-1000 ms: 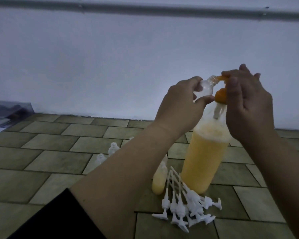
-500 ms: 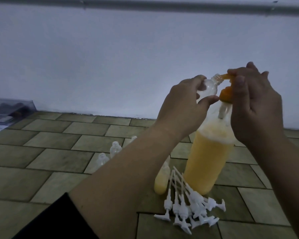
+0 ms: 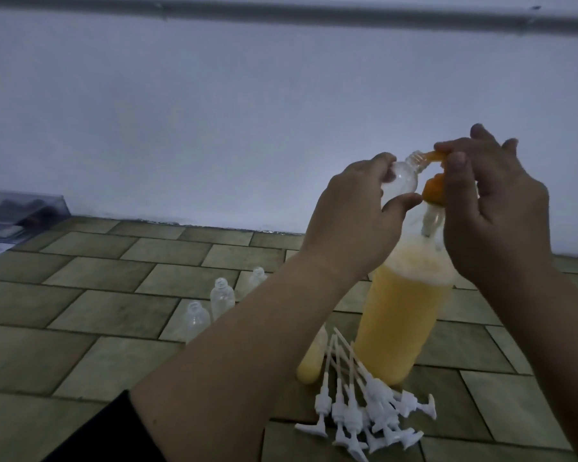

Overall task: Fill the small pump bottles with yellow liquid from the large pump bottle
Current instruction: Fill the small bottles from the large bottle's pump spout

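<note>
The large pump bottle [image 3: 402,315] stands on the tiled floor, mostly full of yellow liquid, with an orange pump head [image 3: 534,186]. My left hand [image 3: 357,221] grips a small clear bottle [image 3: 169,180], tilted so that its threaded mouth meets the orange spout. My right hand [image 3: 491,208] rests over the pump head, thumb down its side, fingers on top. The small bottle looks empty.
A small bottle [image 3: 311,358] holding yellow liquid stands beside the large one, partly behind my left forearm. Three empty clear bottles [image 3: 222,296] stand to the left. Several white pump tops [image 3: 364,408] lie in a pile in front. A white wall rises behind.
My right hand's fingers have lifted slightly over the pump head. The small bottle stays at the spout. The view has shifted a little.
</note>
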A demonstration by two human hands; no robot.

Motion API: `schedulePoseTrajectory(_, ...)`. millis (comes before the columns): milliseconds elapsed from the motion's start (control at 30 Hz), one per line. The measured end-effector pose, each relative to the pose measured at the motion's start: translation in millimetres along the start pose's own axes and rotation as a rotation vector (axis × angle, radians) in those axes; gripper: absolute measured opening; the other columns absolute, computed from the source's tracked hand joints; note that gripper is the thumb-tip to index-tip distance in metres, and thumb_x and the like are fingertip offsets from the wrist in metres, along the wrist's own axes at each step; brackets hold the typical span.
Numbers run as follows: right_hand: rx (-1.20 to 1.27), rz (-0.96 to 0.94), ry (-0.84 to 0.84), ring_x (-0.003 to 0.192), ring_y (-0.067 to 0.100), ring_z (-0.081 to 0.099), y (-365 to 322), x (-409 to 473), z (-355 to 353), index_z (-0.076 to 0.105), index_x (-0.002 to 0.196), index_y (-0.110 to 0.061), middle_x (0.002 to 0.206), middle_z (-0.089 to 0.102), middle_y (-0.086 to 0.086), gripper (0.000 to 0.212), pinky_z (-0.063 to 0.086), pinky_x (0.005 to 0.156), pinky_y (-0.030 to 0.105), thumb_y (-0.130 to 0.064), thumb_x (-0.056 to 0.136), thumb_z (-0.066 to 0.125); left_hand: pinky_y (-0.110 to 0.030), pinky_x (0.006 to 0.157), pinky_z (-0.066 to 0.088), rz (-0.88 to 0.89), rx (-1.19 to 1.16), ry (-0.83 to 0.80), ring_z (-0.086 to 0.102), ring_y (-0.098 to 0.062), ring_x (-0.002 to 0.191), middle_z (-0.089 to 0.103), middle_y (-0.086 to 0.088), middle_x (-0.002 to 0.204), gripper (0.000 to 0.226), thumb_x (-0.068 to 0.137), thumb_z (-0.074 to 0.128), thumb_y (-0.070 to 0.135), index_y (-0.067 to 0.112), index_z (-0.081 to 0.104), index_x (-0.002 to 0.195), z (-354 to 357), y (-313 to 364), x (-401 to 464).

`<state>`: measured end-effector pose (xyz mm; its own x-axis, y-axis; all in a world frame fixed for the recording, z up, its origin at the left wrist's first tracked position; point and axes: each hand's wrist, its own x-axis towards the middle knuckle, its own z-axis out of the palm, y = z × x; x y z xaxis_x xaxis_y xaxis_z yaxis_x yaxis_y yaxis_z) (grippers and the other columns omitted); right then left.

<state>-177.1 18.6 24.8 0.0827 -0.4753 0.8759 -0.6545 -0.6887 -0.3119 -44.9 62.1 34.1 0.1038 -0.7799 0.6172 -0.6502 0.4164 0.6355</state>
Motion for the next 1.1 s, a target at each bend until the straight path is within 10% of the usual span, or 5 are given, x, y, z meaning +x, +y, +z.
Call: schedulePoseTrajectory(1100, 0.063, 0.015, 0.062, 0.130, 0.011, 0.038, -6, 3, -1, 0.063, 0.112, -0.005, 0.113, 0.058, -0.005, 0.055, 0.018, 0.118, 0.035, -0.040, 0.099, 0.023, -0.028, 0.090, 0.050, 0.009, 0.034, 0.034, 0.058, -0.014, 0.104, 0.060, 0.003, 0.122, 0.047, 0.086, 0.065, 0.030, 0.019, 0.051, 0.129, -1, 6, 4)
